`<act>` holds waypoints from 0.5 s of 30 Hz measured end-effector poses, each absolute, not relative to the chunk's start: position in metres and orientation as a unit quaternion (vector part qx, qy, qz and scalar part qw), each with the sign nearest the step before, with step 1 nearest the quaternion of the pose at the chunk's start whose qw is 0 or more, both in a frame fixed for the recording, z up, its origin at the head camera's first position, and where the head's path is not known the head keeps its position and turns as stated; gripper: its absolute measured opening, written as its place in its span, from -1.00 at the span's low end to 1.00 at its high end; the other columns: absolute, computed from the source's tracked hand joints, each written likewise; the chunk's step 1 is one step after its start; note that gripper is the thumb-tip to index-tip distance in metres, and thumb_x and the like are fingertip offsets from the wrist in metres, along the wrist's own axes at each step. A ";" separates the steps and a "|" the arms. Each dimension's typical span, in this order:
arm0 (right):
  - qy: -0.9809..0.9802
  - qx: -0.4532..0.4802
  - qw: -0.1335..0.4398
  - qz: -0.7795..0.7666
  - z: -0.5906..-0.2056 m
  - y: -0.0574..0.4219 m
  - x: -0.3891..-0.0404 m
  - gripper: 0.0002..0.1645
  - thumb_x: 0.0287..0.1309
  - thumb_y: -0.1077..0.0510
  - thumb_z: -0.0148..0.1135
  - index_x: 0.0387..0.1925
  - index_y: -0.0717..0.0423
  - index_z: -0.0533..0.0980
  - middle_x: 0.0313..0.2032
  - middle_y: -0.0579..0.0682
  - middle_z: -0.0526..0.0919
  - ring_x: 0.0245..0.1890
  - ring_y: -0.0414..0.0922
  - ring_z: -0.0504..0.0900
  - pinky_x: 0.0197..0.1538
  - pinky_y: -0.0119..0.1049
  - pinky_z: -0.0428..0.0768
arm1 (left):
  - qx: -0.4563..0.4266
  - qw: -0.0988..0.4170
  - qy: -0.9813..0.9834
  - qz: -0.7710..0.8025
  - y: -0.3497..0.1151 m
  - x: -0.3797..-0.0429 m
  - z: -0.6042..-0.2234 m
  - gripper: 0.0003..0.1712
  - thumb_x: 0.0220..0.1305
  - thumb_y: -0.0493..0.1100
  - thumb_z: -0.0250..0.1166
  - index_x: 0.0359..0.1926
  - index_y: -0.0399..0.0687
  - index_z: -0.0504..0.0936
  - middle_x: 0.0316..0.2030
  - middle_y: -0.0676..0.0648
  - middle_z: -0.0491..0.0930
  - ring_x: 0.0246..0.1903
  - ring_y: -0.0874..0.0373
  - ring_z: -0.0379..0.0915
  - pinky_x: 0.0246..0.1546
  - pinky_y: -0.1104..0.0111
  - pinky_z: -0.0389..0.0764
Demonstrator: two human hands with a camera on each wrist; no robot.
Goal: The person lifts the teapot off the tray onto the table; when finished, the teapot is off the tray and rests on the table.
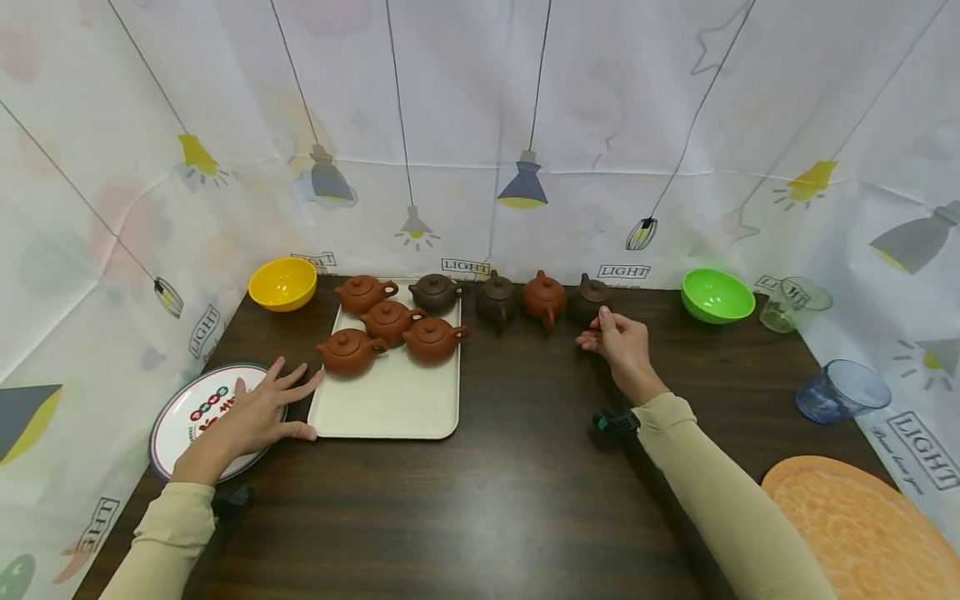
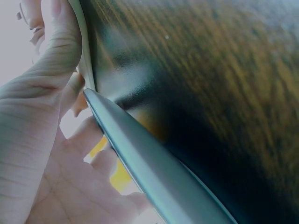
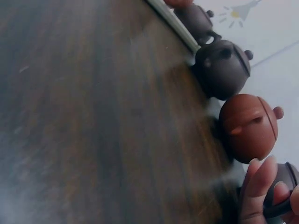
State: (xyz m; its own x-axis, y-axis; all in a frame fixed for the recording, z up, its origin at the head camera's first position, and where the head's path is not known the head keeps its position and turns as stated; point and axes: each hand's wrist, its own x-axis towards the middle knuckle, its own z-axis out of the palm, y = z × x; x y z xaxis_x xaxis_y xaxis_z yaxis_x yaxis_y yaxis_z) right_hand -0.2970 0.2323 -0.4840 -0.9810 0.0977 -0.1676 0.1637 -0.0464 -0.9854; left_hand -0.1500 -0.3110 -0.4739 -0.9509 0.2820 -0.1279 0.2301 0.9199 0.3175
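My left hand [image 1: 255, 421] lies over the white plate [image 1: 174, 417] with its fingers spread. Its thumb and fingertips touch the left edge of the cream tray [image 1: 412, 408]; in the left wrist view the thumb lies along the tray's rim [image 2: 87, 51]. Several reddish-brown teapots [image 1: 348, 353] and one dark brown teapot [image 1: 435, 293] stand on this tray. Right of it, my right hand [image 1: 628, 350] pinches the handle side of another dark teapot [image 1: 588, 293], the rightmost in the row. Beside that one stand a reddish-brown teapot [image 1: 543, 297] and a further dark teapot [image 1: 496, 297].
A yellow bowl [image 1: 282, 284] is at the back left, a green bowl [image 1: 717, 297] at the back right. Near the right edge are a clear glass [image 1: 783, 308], a blue glass [image 1: 832, 396] and a round orange-tan mat [image 1: 862, 525]. A patterned cloth [image 1: 480, 100] encloses the table.
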 end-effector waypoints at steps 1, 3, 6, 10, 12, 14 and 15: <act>0.690 0.097 0.024 -0.717 -0.483 0.232 -0.298 -0.47 0.67 -0.02 0.02 -0.01 0.49 0.47 -0.46 -0.01 0.74 -0.47 -0.23 0.82 -0.27 -0.39 0.80 | 0.131 0.087 0.976 0.151 -0.310 -0.150 -0.474 0.16 0.08 0.36 0.53 0.61 0.01 0.36 0.56 -0.43 0.30 0.58 -0.63 -0.06 0.22 -0.80 0.00; 0.691 0.104 0.023 -0.715 -0.482 0.233 -0.299 -0.44 0.66 -0.02 0.05 0.10 0.52 0.47 -0.44 0.01 0.76 -0.47 -0.21 0.83 -0.28 -0.36 0.82 | 0.130 0.086 0.976 0.150 -0.310 -0.151 -0.474 0.16 0.08 0.35 0.53 0.61 0.01 0.36 0.56 -0.43 0.30 0.58 -0.63 -0.06 0.22 -0.80 -0.01; 0.690 0.121 -0.011 -0.714 -0.484 0.231 -0.295 -0.38 0.62 -0.03 0.14 0.26 0.49 0.39 -0.45 0.00 0.77 -0.52 -0.22 0.82 -0.33 -0.34 0.81 | 0.129 0.087 0.976 0.151 -0.309 -0.151 -0.473 0.16 0.08 0.35 0.53 0.61 0.01 0.36 0.57 -0.42 0.29 0.59 -0.62 -0.08 0.22 -0.80 -0.02; 0.687 0.139 -0.077 -0.709 -0.495 0.218 -0.279 -0.46 0.53 -0.03 0.28 0.20 0.26 0.30 -0.53 -0.07 0.71 -0.66 -0.27 0.75 -0.51 -0.39 0.73 | 0.130 0.091 0.976 0.153 -0.309 -0.152 -0.473 0.16 0.09 0.36 0.52 0.62 0.01 0.35 0.58 -0.42 0.28 0.59 -0.61 -0.09 0.23 -0.80 -0.03; 0.689 0.117 -0.067 -0.712 -0.499 0.205 -0.268 -0.52 0.51 -0.02 0.30 0.10 0.22 0.32 -0.54 -0.08 0.69 -0.68 -0.27 0.72 -0.56 -0.40 0.69 | 0.129 0.092 0.975 0.153 -0.309 -0.152 -0.473 0.16 0.09 0.36 0.52 0.62 0.00 0.35 0.58 -0.42 0.27 0.60 -0.61 -0.10 0.23 -0.80 -0.03; 0.697 0.078 -0.008 -0.713 -0.498 0.188 -0.257 -0.54 0.53 -0.02 0.29 0.07 0.27 0.37 -0.50 -0.06 0.69 -0.63 -0.25 0.73 -0.53 -0.39 0.68 | 0.128 0.093 0.975 0.154 -0.310 -0.151 -0.473 0.16 0.09 0.36 0.53 0.61 0.00 0.35 0.58 -0.43 0.27 0.60 -0.61 -0.10 0.22 -0.80 -0.04; 0.702 0.054 0.030 -0.710 -0.495 0.179 -0.253 -0.51 0.55 -0.03 0.26 0.11 0.32 0.40 -0.47 -0.05 0.69 -0.60 -0.24 0.75 -0.51 -0.38 0.70 | 0.127 0.094 0.975 0.155 -0.310 -0.151 -0.473 0.16 0.09 0.35 0.53 0.61 -0.01 0.35 0.58 -0.43 0.27 0.60 -0.61 -0.11 0.22 -0.81 -0.04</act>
State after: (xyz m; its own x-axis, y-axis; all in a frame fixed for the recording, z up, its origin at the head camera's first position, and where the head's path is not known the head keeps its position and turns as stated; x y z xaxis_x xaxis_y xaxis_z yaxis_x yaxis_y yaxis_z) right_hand -0.2526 0.1790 -0.4947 -0.9924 0.0330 -0.1187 0.1183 -0.0138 -0.9929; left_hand -0.1509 -0.3096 -0.4734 -0.9500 0.2775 -0.1430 0.2194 0.9193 0.3267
